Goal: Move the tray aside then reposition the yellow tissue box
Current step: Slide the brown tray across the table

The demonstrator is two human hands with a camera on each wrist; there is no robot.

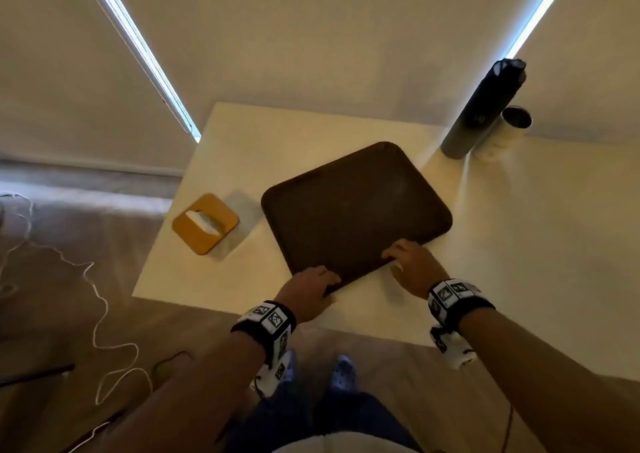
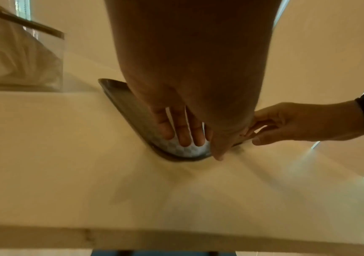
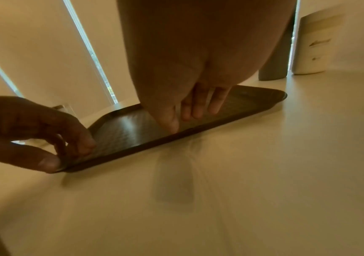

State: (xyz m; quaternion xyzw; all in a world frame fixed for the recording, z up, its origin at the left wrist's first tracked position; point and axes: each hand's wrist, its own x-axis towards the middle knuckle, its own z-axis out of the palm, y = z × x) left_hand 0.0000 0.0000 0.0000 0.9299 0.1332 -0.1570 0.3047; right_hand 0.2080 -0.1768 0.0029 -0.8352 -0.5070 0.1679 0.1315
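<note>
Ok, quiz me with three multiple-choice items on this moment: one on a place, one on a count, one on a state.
1. Where is the tissue box relative to the tray?
A. on the tray
B. to its left, apart
C. behind the bottle

2. How many hands are on the tray?
A. none
B. one
C. two

3. How does the tray lie?
A. on the table
B. held upright
C. on the floor

Answers: 1 B, a strip of bare table separates them. 2 C, the left hand and right hand both hold its near edge. 3 A, the wrist views show it resting on the tabletop.
</note>
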